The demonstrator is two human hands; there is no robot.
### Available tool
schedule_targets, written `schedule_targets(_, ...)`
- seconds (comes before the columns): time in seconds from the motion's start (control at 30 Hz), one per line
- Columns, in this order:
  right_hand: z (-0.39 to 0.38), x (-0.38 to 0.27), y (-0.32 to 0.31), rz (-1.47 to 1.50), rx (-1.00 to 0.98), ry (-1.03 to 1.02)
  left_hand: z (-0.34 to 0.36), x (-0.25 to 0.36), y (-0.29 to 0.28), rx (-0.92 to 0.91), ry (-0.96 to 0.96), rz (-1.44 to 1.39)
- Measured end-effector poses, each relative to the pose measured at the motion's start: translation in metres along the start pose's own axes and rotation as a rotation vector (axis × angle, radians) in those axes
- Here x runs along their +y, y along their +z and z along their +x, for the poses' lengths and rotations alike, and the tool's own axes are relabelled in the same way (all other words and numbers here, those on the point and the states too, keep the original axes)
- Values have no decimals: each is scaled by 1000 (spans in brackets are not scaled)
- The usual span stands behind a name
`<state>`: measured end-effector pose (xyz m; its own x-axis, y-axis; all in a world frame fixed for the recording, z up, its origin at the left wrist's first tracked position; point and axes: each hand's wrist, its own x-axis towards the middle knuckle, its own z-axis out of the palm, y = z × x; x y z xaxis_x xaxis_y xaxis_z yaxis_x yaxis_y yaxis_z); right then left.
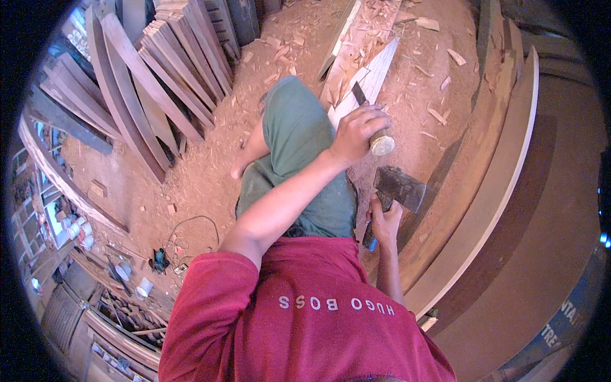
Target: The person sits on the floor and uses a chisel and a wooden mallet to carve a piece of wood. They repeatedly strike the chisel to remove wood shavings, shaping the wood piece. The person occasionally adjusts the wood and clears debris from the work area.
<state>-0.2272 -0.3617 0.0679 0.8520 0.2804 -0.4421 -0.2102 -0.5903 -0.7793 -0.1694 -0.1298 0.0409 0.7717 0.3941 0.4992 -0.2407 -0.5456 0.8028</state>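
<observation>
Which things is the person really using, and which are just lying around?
In use: left hand gripping a wooden-handled chisel on the pale plank; right hand holding a hatchet.

Lying about: leaning boards, wood chips, white cups.

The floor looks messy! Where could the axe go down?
Bare dirt lies between the leaning planks and the green-trousered knee. Near the chisel in the left hand, chips crowd the floor. Curved boards hem the axe, right hand.

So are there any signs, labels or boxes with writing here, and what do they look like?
Shirt lettering: pale letters across the red shirt, bottom middle.
Blue strip: lower right edge, dark blue with pale letters.
Small containers: left edge shelf, pale, labels too small to tell.
</observation>
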Motion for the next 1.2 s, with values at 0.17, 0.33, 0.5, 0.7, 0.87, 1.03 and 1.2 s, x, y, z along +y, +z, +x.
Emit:
schedule_targets(0.17,-4,-10,3,5,3,12,2,0,-2,-7,-7,-30)
schedule_targets(0.33,-8,-17,-2,24,-38,89,1,2,-1,-17,-37,-16)
schedule_targets(0.5,-1,-6,-12,-190,-15,-76,2,5,2,19,-63,15)
schedule_targets(0.7,0,-13,-17,-21,-34,47,7,6,4,-3,-55,18)
schedule_targets(0.87,-2,-19,-21,9,-90,193,7,6,7,0,-33,24)
schedule_targets(1.03,2,-3,-20,-86,-39,18,7,7,8,5,-26,34)
schedule_targets(1.2,2,3,-23,-72,-37,60,7,8,7,-17,-22,55)
